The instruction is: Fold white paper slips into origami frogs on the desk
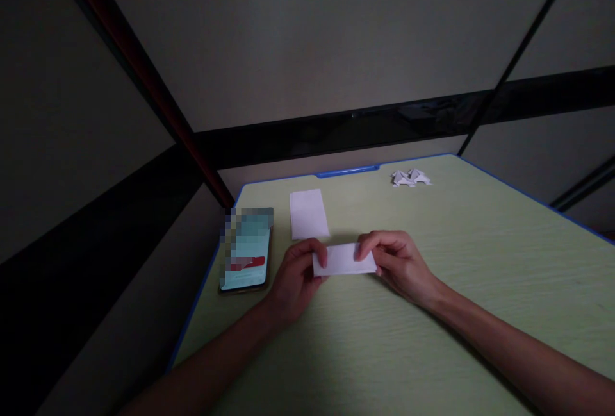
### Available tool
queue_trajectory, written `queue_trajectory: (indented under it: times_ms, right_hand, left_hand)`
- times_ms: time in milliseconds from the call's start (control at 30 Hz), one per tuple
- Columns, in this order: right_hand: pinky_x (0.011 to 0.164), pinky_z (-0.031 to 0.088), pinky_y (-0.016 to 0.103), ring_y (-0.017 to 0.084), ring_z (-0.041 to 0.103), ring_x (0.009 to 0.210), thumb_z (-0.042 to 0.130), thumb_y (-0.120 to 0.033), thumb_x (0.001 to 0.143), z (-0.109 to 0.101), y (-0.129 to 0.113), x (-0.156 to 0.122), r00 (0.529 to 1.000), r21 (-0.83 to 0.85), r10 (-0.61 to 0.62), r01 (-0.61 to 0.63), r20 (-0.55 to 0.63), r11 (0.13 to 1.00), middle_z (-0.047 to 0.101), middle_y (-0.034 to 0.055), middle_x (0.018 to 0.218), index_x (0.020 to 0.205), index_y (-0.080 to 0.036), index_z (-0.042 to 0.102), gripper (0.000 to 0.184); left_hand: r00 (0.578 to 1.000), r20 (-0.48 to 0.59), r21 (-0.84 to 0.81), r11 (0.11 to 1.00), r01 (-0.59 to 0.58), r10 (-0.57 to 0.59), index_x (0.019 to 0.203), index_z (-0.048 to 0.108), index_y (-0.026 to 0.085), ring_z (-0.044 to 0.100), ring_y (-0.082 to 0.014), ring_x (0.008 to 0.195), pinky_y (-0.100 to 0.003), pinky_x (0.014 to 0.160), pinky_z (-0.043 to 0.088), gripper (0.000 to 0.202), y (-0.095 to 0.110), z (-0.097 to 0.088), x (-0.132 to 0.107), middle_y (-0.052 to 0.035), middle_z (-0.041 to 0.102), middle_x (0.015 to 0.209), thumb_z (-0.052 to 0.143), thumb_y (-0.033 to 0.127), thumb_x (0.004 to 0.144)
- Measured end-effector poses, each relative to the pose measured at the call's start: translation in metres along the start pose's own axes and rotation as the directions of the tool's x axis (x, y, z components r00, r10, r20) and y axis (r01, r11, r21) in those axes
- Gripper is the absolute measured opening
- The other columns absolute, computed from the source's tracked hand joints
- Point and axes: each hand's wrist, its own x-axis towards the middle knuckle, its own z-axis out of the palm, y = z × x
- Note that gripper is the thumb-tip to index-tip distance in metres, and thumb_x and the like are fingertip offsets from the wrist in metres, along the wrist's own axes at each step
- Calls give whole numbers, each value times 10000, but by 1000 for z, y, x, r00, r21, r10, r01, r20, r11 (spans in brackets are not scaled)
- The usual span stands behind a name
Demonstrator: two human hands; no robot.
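Note:
A white folded paper strip [343, 259] is held level between both hands over the middle of the table. My left hand [298, 275] pinches its left end, thumb and fingers closed on it. At the right end, my right hand [401, 263] grips the same paper, with the index finger bent over its top edge. Just beyond lies a stack of white paper [308, 214], flat on the table. The undersides of the folds are hidden from me.
A phone [246, 252] with a lit, partly blurred screen lies left of my left hand. Two folded paper figures [410, 177] sit near the table's far edge. The green table [480, 262] has a blue rim, with a blue groove [348, 171] at the back. Panelled walls stand behind.

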Motion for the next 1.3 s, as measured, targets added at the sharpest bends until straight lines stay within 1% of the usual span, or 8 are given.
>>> queue_trajectory:
  times_ms: [167, 300, 500, 733, 900, 1100, 1200, 1300]
  right_hand:
    - [406, 170, 213, 64, 306, 412, 531, -172, 653, 1, 1, 0, 1000, -2, -4, 4, 7, 1000, 399, -46, 438, 576, -159, 594, 100]
    - [416, 179, 217, 69, 314, 424, 531, -170, 652, 1, 0, 0, 1000, -8, -10, 10, 10, 1000, 399, -44, 446, 561, -158, 578, 103]
    - [420, 173, 222, 73, 308, 428, 529, -162, 647, 2, -1, -1, 1000, 8, -3, 3, 13, 1000, 384, -42, 441, 536, -157, 560, 115]
    - [436, 182, 226, 80, 330, 456, 539, -191, 693, 0, 0, -5, 997, 29, -44, 42, 70, 999, 396, -36, 478, 567, -164, 580, 135]
    - [448, 189, 231, 87, 338, 472, 527, -223, 718, -2, -1, -6, 994, -20, -60, 61, 87, 998, 399, -31, 493, 595, -168, 594, 150]
    - [451, 194, 233, 89, 346, 479, 535, -230, 721, -1, -1, -7, 993, -7, -78, 79, 94, 997, 394, -26, 499, 583, -162, 589, 163]
    - [452, 196, 232, 87, 359, 491, 537, -212, 722, -1, 0, -7, 988, 17, -109, 108, 113, 994, 405, -23, 517, 579, -160, 589, 161]
    - [460, 201, 234, 88, 365, 503, 524, -177, 724, -2, 0, -7, 984, 32, -125, 122, 126, 992, 414, -22, 530, 586, -161, 594, 155]
  left_hand:
    - [998, 58, -19, 1000, -13, 14, 406, 396, 145, 375, -65, 470, -168, 426, 253, 170, -3, -3, 1, 22, 417, 484, 516, 106, 520]
    - [998, 63, 12, 1000, -18, 17, 398, 382, 146, 392, -78, 499, -176, 442, 265, 186, -3, -4, 1, 15, 418, 499, 523, 119, 516]
    - [997, 77, -38, 999, 4, -1, 393, 385, 141, 378, -73, 494, -175, 427, 231, 182, -3, -3, 0, 13, 413, 522, 515, 103, 515]
    - [994, 110, -56, 998, 5, 1, 393, 399, 143, 390, -83, 492, -183, 438, 247, 186, -2, -3, -2, 6, 421, 510, 508, 92, 534]
    - [997, 81, -1, 1000, -13, 13, 360, 378, 143, 392, -94, 513, -188, 444, 256, 218, 0, -3, -2, -3, 411, 512, 533, 108, 510]
    - [996, 87, -19, 1000, -22, 24, 366, 379, 147, 385, -91, 503, -197, 453, 266, 222, 0, -3, -2, 0, 409, 517, 535, 127, 522]
    - [995, 94, -24, 999, -38, 40, 367, 385, 145, 381, -90, 502, -194, 457, 259, 215, 1, -2, -4, 5, 396, 495, 522, 97, 526]
    - [992, 124, -51, 998, -22, 28, 373, 382, 143, 379, -88, 497, -194, 450, 243, 191, 0, -3, -3, 6, 401, 504, 498, 75, 510]
